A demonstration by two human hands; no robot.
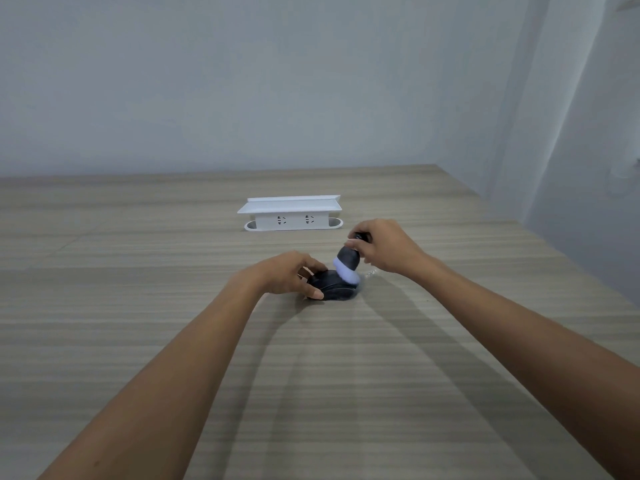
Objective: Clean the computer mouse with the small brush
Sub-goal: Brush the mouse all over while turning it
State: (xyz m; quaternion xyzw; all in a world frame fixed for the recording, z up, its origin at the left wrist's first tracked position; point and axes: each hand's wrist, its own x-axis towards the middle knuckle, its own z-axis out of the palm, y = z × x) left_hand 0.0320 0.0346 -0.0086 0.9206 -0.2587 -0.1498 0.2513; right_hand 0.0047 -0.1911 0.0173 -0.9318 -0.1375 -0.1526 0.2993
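Observation:
A black computer mouse (334, 289) lies on the wooden table (173, 341) near the middle of the view. My left hand (284, 273) grips it from the left side, thumb low at its near edge. My right hand (384, 247) holds a small brush (346, 263) by its dark handle, tilted down to the left. The brush's white bristle tips press on the top right of the mouse.
A white socket box (292, 213) with a raised lid stands on the table behind the mouse. A pale wall rises at the back and the table's right edge (540, 233) runs diagonally beside my right arm.

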